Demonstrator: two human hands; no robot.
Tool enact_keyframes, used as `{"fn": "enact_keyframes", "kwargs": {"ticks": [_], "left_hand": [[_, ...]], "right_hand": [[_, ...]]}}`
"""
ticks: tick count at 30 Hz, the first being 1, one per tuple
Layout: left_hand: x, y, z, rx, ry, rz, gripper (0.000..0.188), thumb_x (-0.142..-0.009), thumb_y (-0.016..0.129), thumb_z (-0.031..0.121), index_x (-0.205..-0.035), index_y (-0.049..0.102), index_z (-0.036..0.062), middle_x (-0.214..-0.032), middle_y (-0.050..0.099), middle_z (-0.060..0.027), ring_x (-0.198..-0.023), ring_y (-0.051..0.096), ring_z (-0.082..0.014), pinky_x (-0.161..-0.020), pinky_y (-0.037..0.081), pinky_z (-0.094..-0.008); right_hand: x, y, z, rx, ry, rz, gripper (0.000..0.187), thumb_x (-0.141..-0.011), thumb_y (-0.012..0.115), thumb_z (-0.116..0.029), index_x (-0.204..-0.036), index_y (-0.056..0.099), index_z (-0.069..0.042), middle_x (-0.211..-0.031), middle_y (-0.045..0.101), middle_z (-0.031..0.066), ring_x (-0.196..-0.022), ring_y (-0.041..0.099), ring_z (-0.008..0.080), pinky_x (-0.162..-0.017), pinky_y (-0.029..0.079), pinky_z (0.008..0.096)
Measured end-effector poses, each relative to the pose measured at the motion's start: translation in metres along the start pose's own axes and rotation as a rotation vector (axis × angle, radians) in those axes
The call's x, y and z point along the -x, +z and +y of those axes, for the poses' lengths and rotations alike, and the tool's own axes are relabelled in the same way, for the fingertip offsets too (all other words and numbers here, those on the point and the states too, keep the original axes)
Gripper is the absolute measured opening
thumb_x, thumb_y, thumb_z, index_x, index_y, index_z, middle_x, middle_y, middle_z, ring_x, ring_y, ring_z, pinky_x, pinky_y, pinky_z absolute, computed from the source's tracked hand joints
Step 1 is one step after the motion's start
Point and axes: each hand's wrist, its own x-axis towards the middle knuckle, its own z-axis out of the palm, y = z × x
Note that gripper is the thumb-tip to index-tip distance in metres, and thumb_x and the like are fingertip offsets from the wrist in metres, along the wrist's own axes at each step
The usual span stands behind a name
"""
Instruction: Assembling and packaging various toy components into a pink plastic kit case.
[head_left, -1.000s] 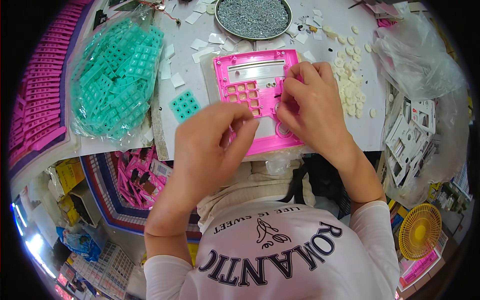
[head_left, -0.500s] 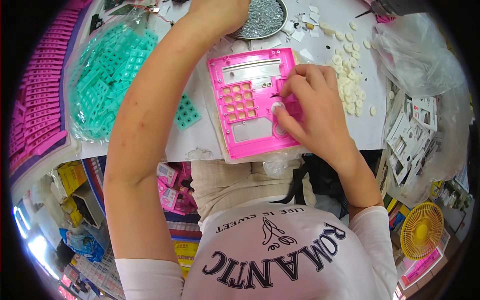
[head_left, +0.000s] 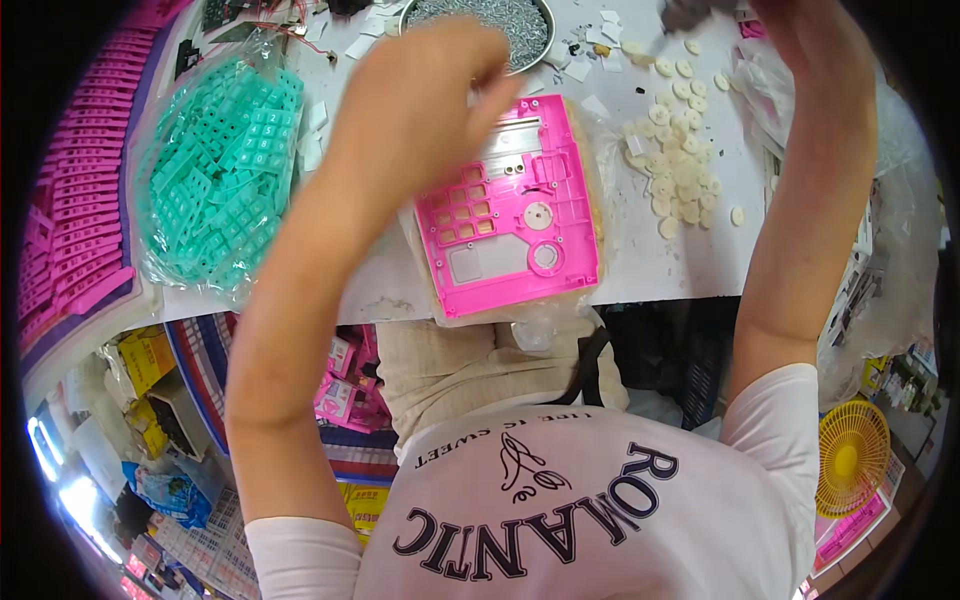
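Observation:
A pink plastic panel (head_left: 575,240) with a grid of square openings lies on the table before me. A cream-white disc (head_left: 538,215) sits in its round recess. My left hand (head_left: 425,100) hovers over the panel's upper left, in front of a round metal bowl (head_left: 548,40) of small silver screws (head_left: 500,25). Its fingers are curled, and what they hold, if anything, is hidden. At the top right edge, my right hand (head_left: 815,35) is partly cut off, closed at a blurred dark grey electric screwdriver (head_left: 695,12).
Loose cream discs (head_left: 680,170) lie right of the panel. On the left are a clear bag of green keypads (head_left: 220,170) and stacked pink parts (head_left: 85,150). Crumpled clear plastic (head_left: 905,240) covers the right side. A yellow fan (head_left: 850,455) stands lower right.
My right hand has left the panel and moved up right to the screwdriver, which has shifted left. My left hand has come down from the screw bowl towards the panel.

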Motion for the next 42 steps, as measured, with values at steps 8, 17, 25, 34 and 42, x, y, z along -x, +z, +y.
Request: {"fn": "enact_keyframes", "kwargs": {"ticks": [8,17,25,34,42], "left_hand": [[0.089,0.007,0.081,0.313,-0.15,0.008,0.018,-0.078,0.079,0.006,-0.094,0.071,0.0112,-0.093,0.072,-0.0028,-0.079,0.063,-0.0214,-0.082,0.039,-0.0367],[0.093,0.007,0.084,0.37,-0.176,0.057,0.017,-0.078,0.08,0.008,-0.091,0.071,0.0122,-0.085,0.068,0.0004,-0.079,0.064,-0.0181,-0.085,0.039,-0.0394],[0.081,0.005,0.075,0.186,-0.195,-0.083,0.03,-0.071,0.085,0.03,-0.094,0.073,0.016,-0.11,0.063,-0.0021,-0.106,0.058,-0.0244,-0.105,0.029,-0.0556],[0.083,0.015,0.067,-0.008,-0.12,-0.129,0.033,-0.07,0.084,0.036,-0.096,0.074,0.0181,-0.116,0.062,-0.0023,-0.111,0.055,-0.0259,-0.11,0.022,-0.063],[0.084,0.02,0.069,-0.04,-0.143,-0.125,0.03,-0.073,0.082,0.036,-0.094,0.074,0.0159,-0.118,0.063,-0.0031,-0.113,0.056,-0.0269,-0.112,0.022,-0.064]], "right_hand": [[0.099,0.026,0.004,-0.676,0.014,-0.341,0.034,-0.1,0.064,-0.033,-0.126,0.049,-0.019,-0.07,0.055,-0.0063,-0.063,0.049,0.01,-0.066,0.046,0.0293],[0.113,0.05,-0.003,-0.769,-0.014,-0.355,0.032,-0.097,0.072,-0.033,-0.114,0.05,-0.017,-0.066,0.055,-0.0044,-0.054,0.051,0.0105,-0.061,0.049,0.0315],[0.125,0.061,-0.011,-0.527,0.156,-0.095,0.031,-0.097,0.071,-0.028,-0.113,0.049,-0.013,-0.064,0.051,-0.0014,-0.055,0.048,0.0118,-0.06,0.046,0.0323],[0.134,0.07,0.047,-0.633,-0.059,-0.155,0.023,-0.096,0.067,-0.014,-0.104,0.046,-0.007,-0.066,0.052,0.0038,-0.056,0.047,0.0142,-0.061,0.046,0.0344],[0.134,0.073,0.059,-0.539,-0.037,-0.286,0.028,-0.094,0.075,-0.017,-0.097,0.05,-0.005,-0.069,0.055,0.0055,-0.058,0.052,0.0148,-0.06,0.048,0.0338]]}}
